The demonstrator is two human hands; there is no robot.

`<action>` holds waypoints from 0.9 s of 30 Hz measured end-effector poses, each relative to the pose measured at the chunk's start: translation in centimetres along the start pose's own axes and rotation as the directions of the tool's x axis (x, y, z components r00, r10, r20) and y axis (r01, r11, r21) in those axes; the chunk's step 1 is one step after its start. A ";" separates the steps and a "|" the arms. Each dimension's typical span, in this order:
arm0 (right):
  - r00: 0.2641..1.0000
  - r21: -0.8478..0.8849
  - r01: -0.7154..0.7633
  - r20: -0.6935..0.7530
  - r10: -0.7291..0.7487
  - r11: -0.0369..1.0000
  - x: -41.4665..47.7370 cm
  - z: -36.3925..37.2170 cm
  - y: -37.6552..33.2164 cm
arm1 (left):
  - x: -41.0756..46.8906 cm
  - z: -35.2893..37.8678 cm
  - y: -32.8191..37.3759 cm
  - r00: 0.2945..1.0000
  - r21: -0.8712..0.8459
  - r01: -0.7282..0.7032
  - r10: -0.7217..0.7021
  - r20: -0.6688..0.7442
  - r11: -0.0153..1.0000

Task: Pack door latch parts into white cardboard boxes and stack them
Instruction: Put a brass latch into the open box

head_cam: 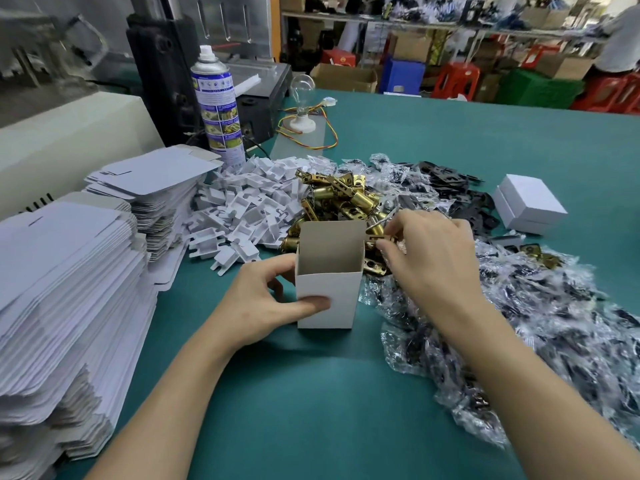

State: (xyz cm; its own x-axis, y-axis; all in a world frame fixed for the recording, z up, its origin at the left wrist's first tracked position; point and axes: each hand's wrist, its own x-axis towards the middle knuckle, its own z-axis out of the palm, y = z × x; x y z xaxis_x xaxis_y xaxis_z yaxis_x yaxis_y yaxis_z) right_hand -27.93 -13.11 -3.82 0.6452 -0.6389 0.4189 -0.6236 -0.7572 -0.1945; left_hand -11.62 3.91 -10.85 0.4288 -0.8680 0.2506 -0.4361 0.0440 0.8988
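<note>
On the teal-green bench (311, 403) an open-topped white cardboard box (327, 299) stands upright, near the middle and close to the person, its grey-brown inside showing and its rear flap raised. The left hand (270, 303) grips this box from its left side, thumb laid across the front face and fingers curled round behind the left wall. The right hand (429, 258) reaches just beyond the box's right wall, where its curled fingertips pinch a brass-coloured metal latch part (375, 237) at the near edge of the heap of brass-coloured metal door latches (343, 199) lying directly behind the box. Left of that heap spreads a pile of small white plastic pieces (242, 209), and to the right a wide drift of clear plastic bags holding dark parts (526, 313) runs under the right forearm. A closed white cardboard box (530, 204) sits far right, apart from the rest. Tall stacks of flat white cardboard box blanks (69, 289) fill the left edge, and behind them stand a blue-labelled spray can (216, 105) and a clear light bulb on a white base (302, 95).
</note>
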 end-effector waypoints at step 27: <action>0.991 0.837 0.136 -0.108 -0.084 0.529 1.1 -10.4 -0.1 | 0.1 0.2 -0.3 0.999 -0.043 0.046 -0.045 0.022 0.998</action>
State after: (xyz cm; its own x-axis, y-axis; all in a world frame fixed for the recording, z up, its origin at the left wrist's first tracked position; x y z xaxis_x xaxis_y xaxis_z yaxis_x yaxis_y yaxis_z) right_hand -31.77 -12.37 5.93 0.6440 -0.5545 0.5270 0.1275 -0.6015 -0.7887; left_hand -11.53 3.71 -11.18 0.4309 -0.8796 0.2017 -0.3815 0.0250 0.9240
